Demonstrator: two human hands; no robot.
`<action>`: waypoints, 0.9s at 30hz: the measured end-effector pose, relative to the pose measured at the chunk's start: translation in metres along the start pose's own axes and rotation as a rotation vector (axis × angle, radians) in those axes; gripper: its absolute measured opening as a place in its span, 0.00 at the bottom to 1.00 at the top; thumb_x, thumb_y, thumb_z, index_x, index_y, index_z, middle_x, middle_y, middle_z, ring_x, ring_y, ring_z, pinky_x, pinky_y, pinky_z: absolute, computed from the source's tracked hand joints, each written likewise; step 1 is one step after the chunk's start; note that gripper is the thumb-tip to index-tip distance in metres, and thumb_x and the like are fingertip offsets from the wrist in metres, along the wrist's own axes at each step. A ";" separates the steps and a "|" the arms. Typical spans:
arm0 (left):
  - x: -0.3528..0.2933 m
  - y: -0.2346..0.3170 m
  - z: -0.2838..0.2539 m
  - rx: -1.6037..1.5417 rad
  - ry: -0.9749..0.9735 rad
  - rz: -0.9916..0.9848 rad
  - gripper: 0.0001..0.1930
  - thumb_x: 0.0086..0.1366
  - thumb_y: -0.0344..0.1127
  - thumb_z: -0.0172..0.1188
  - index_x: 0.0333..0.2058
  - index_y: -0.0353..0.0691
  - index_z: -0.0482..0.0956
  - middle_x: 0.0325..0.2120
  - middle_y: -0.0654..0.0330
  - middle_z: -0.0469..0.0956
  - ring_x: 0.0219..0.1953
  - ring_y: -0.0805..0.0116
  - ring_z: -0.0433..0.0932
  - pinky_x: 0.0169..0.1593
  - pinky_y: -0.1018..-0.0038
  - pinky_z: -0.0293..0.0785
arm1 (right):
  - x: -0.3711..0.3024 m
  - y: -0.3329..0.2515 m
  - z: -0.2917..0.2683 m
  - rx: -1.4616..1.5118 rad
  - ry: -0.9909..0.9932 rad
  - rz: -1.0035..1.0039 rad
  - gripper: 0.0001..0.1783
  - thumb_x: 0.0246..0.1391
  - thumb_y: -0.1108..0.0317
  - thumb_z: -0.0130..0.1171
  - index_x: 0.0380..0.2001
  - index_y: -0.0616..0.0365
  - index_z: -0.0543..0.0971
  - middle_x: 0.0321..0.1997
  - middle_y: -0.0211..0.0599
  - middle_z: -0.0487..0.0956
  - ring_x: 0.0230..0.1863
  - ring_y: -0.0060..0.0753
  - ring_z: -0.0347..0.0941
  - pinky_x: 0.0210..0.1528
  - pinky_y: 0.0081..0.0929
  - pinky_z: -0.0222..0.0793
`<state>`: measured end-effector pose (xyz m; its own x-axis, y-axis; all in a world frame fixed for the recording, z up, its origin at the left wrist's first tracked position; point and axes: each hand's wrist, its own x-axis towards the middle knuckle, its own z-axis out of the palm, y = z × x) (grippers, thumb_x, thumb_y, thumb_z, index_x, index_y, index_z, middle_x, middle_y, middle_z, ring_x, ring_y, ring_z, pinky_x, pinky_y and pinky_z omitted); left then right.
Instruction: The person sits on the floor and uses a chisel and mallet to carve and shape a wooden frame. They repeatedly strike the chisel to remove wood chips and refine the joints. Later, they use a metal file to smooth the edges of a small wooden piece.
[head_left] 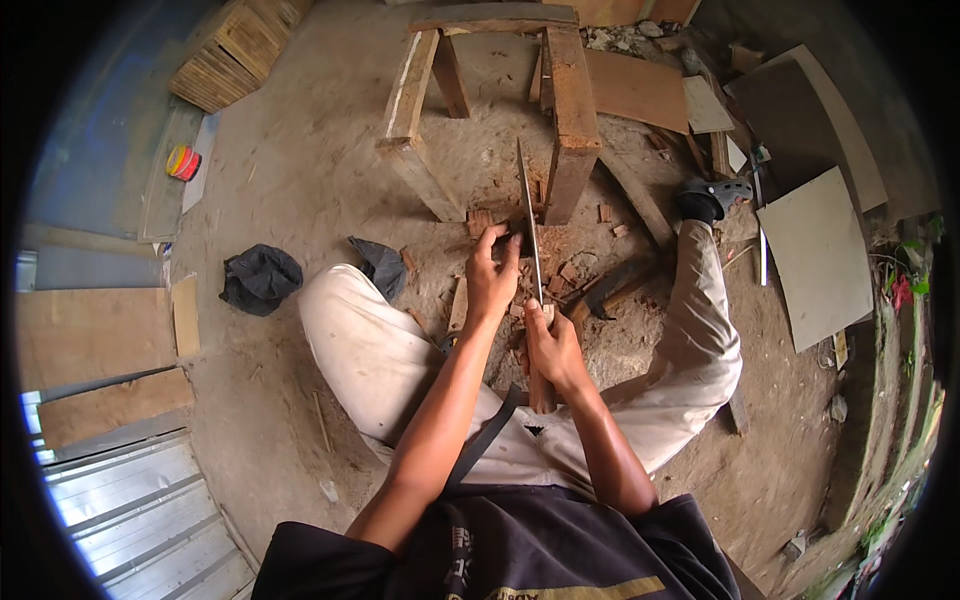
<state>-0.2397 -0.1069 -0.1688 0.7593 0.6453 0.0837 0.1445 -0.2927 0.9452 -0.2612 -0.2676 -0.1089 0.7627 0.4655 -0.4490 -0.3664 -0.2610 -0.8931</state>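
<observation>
Sitting on the dirt floor, I hold a long-bladed knife in front of me, blade pointing away and seen nearly edge-on. My right hand is wrapped round its wooden handle, whose butt end is close to my lap. Just left of the blade, my left hand is curled with thumb and forefinger round a small dark piece. That piece lies close against the blade; whether it touches, and its exact kind, I cannot tell. Beyond the blade's tip stands a rough wooden frame with thick legs.
Brick bits and wood scraps litter the ground between my legs, near a dark curved object. Black plastic bags lie by my left knee. Board sheets lean at the right. A red and yellow tub stands far left.
</observation>
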 end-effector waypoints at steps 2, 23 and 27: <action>-0.004 0.002 -0.001 -0.123 -0.050 -0.195 0.22 0.71 0.47 0.62 0.51 0.33 0.78 0.42 0.46 0.84 0.45 0.56 0.82 0.49 0.62 0.76 | -0.008 -0.006 -0.005 0.140 -0.031 0.229 0.26 0.72 0.44 0.51 0.34 0.59 0.71 0.20 0.29 0.71 0.18 0.22 0.68 0.19 0.26 0.66; 0.010 -0.019 0.002 -0.261 0.079 -0.212 0.19 0.71 0.43 0.64 0.49 0.29 0.81 0.38 0.55 0.85 0.39 0.71 0.82 0.45 0.74 0.77 | 0.000 -0.004 0.018 -0.274 0.219 -0.281 0.27 0.70 0.52 0.52 0.44 0.73 0.71 0.21 0.57 0.78 0.22 0.55 0.80 0.28 0.44 0.72; 0.008 -0.017 0.003 -0.343 0.101 -0.125 0.17 0.71 0.40 0.65 0.49 0.32 0.81 0.38 0.57 0.86 0.39 0.72 0.82 0.43 0.74 0.77 | 0.018 0.016 0.023 -0.303 0.158 0.005 0.26 0.72 0.49 0.51 0.36 0.67 0.72 0.20 0.46 0.75 0.23 0.36 0.73 0.28 0.41 0.67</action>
<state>-0.2341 -0.0986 -0.1854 0.6801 0.7327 -0.0242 -0.0016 0.0346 0.9994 -0.2657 -0.2440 -0.1321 0.8433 0.3327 -0.4221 -0.2134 -0.5134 -0.8312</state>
